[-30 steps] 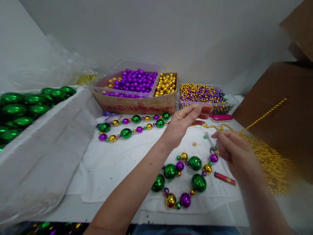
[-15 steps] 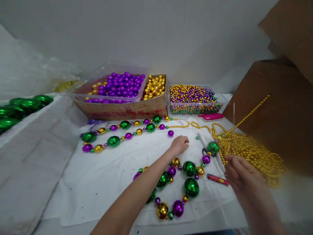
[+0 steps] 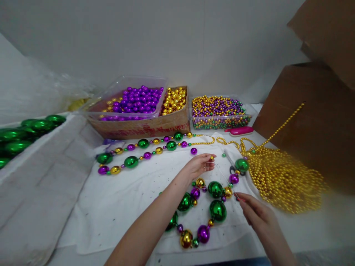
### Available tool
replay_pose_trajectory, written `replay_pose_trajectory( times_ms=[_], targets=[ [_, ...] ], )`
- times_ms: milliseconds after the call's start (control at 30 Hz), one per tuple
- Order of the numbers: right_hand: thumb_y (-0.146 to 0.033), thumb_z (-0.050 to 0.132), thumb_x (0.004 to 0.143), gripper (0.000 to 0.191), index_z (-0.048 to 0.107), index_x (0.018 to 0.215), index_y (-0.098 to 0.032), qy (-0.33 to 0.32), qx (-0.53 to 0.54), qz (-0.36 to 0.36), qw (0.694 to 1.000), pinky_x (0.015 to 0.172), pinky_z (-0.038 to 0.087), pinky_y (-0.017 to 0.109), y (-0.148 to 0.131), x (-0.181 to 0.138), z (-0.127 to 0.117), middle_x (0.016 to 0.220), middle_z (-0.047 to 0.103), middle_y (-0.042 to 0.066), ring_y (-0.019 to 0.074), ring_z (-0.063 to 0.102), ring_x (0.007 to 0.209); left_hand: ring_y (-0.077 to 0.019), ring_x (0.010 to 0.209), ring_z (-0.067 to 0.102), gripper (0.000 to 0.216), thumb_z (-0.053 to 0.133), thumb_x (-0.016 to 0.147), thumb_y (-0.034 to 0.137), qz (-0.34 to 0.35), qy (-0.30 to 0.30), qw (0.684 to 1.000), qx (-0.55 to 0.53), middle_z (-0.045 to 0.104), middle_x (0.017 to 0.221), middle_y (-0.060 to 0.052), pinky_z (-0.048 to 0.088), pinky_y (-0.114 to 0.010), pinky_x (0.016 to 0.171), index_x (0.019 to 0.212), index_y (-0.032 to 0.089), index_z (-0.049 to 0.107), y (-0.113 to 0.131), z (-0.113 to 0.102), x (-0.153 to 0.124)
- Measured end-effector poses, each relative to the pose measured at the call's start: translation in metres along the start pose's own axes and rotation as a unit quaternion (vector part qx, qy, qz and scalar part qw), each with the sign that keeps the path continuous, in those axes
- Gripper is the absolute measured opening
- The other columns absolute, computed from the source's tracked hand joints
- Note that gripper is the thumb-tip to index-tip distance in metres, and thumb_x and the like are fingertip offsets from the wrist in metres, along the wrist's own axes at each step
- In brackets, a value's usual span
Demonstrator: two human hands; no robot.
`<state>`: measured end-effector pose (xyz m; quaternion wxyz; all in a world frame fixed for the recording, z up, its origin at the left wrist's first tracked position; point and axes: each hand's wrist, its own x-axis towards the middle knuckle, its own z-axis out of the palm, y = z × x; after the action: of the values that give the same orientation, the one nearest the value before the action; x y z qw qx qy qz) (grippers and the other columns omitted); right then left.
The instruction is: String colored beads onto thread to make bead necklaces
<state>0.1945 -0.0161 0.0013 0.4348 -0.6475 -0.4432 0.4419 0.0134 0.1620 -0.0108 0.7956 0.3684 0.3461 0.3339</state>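
Note:
My left hand [image 3: 199,165] pinches a small gold bead [image 3: 212,158] between thumb and fingertips above the white cloth. A thin clear string [image 3: 222,173] runs from beside that bead down to my right hand [image 3: 256,211], whose thumb and forefinger are closed on it. Whether the string passes through the bead cannot be made out. Below the hands lies a strand of large green, purple and gold beads [image 3: 217,210], partly hidden by my left forearm. A loose purple bead [image 3: 193,151] and a tiny green bead [image 3: 223,155] rest on the cloth nearby. My right hand covers most of the red lighter.
A finished-looking bead necklace [image 3: 131,162] lies at the left. Behind stand a clear tub of purple beads [image 3: 149,115], a cardboard box [image 3: 130,127] and a tub of small mixed beads [image 3: 222,122]. Gold bead chains [image 3: 285,181], a pink tool [image 3: 242,130] and scissors [image 3: 232,170] are at right.
My right hand has come down and left, lowering the upright string to a slant toward my left hand. My left hand has turned and its fingers have uncurled, showing the gold bead.

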Motion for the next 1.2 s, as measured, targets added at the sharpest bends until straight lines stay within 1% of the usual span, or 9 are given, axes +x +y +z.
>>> replay_pose_trajectory(
  times_ms=[300, 433, 600, 767, 833, 900, 1000, 1100, 1200],
  targets=[
    [-0.051, 0.057, 0.075, 0.043, 0.072, 0.099, -0.02, 0.026, -0.04, -0.019, 0.999, 0.05, 0.034, 0.026, 0.0, -0.003, 0.003, 0.064, 0.058, 0.002, 0.0163, 0.044, 0.056, -0.0127, 0.069, 0.061, 0.01, 0.063, 0.079, 0.018, -0.002, 0.007, 0.999, -0.051, 0.063, 0.079, -0.007, 0.048, -0.028, 0.072, 0.088, 0.013, 0.066, -0.004, 0.002, -0.008],
    [-0.051, 0.057, 0.075, 0.041, 0.072, 0.098, -0.02, 0.027, -0.043, -0.022, 0.998, 0.05, 0.033, 0.027, 0.002, -0.003, 0.003, 0.06, 0.056, 0.002, 0.017, 0.043, 0.055, -0.0128, 0.069, 0.061, 0.01, 0.064, 0.079, 0.018, 0.004, 0.009, 0.998, -0.058, 0.063, 0.078, -0.007, 0.047, -0.028, 0.073, 0.087, 0.013, 0.066, -0.004, 0.001, -0.01],
    [-0.05, 0.057, 0.076, 0.042, 0.07, 0.099, -0.018, 0.029, -0.03, -0.015, 0.999, 0.052, 0.036, 0.027, 0.0, -0.003, 0.005, 0.077, 0.064, 0.005, 0.0172, 0.047, 0.059, -0.0122, 0.069, 0.061, 0.012, 0.065, 0.077, 0.018, 0.013, 0.008, 0.998, -0.058, 0.062, 0.079, -0.005, 0.047, -0.027, 0.072, 0.088, 0.014, 0.066, -0.004, 0.003, -0.008],
    [-0.045, 0.058, 0.079, 0.029, 0.063, 0.091, -0.02, 0.031, 0.024, -0.03, 0.999, 0.05, 0.034, 0.023, -0.001, 0.004, 0.014, 0.06, 0.05, -0.002, 0.0138, 0.043, 0.056, -0.0122, 0.071, 0.061, 0.02, 0.072, 0.071, 0.019, 0.009, -0.01, 0.998, -0.056, 0.062, 0.084, -0.004, 0.047, -0.027, 0.074, 0.089, 0.015, 0.065, -0.006, 0.018, -0.01],
    [-0.045, 0.058, 0.08, 0.025, 0.058, 0.083, -0.02, 0.025, 0.085, -0.013, 0.996, 0.044, 0.028, 0.02, 0.002, 0.009, 0.017, 0.055, 0.042, -0.005, 0.0107, 0.037, 0.05, -0.0152, 0.076, 0.062, 0.025, 0.072, 0.071, 0.024, 0.012, -0.018, 1.0, -0.004, 0.063, 0.091, -0.006, 0.048, -0.031, 0.075, 0.094, 0.016, 0.065, -0.004, 0.02, -0.011],
    [-0.045, 0.058, 0.081, 0.026, 0.054, 0.078, -0.02, 0.013, 0.144, 0.014, 0.989, 0.04, 0.021, 0.019, 0.007, 0.012, 0.017, 0.054, 0.037, -0.007, 0.0078, 0.03, 0.044, -0.0186, 0.083, 0.062, 0.027, 0.068, 0.074, 0.03, 0.04, 0.034, 0.992, 0.118, 0.063, 0.098, -0.009, 0.048, -0.033, 0.076, 0.098, 0.018, 0.064, 0.002, 0.016, -0.008],
    [-0.045, 0.06, 0.08, 0.027, 0.054, 0.079, -0.019, 0.005, 0.181, 0.033, 0.983, 0.039, 0.018, 0.018, 0.014, 0.012, 0.014, 0.054, 0.038, -0.007, 0.0061, 0.027, 0.042, -0.023, 0.1, 0.057, 0.022, 0.062, 0.078, 0.028, 0.096, 0.194, 0.941, 0.261, 0.06, 0.108, -0.01, 0.046, -0.032, 0.081, 0.097, 0.018, 0.062, 0.015, -0.004, 0.005],
    [-0.046, 0.062, 0.079, 0.028, 0.055, 0.08, -0.019, 0.006, 0.186, 0.045, 0.982, 0.038, 0.017, 0.017, 0.017, 0.01, 0.013, 0.054, 0.038, -0.008, 0.0053, 0.027, 0.042, -0.0262, 0.122, 0.04, 0.022, 0.066, 0.072, 0.018, 0.115, 0.297, 0.905, 0.281, 0.05, 0.123, -0.008, 0.039, -0.031, 0.091, 0.094, 0.02, 0.06, 0.025, -0.029, 0.022],
    [-0.046, 0.062, 0.079, 0.028, 0.056, 0.081, -0.018, -0.005, 0.188, 0.052, 0.981, 0.038, 0.017, 0.016, 0.016, 0.007, 0.016, 0.053, 0.037, -0.008, 0.0047, 0.027, 0.042, -0.0279, 0.127, 0.034, 0.024, 0.073, 0.061, 0.01, 0.102, 0.325, 0.899, 0.276, 0.051, 0.12, -0.007, 0.036, -0.03, 0.095, 0.079, 0.019, 0.061, 0.027, -0.044, 0.035]
  ],
)
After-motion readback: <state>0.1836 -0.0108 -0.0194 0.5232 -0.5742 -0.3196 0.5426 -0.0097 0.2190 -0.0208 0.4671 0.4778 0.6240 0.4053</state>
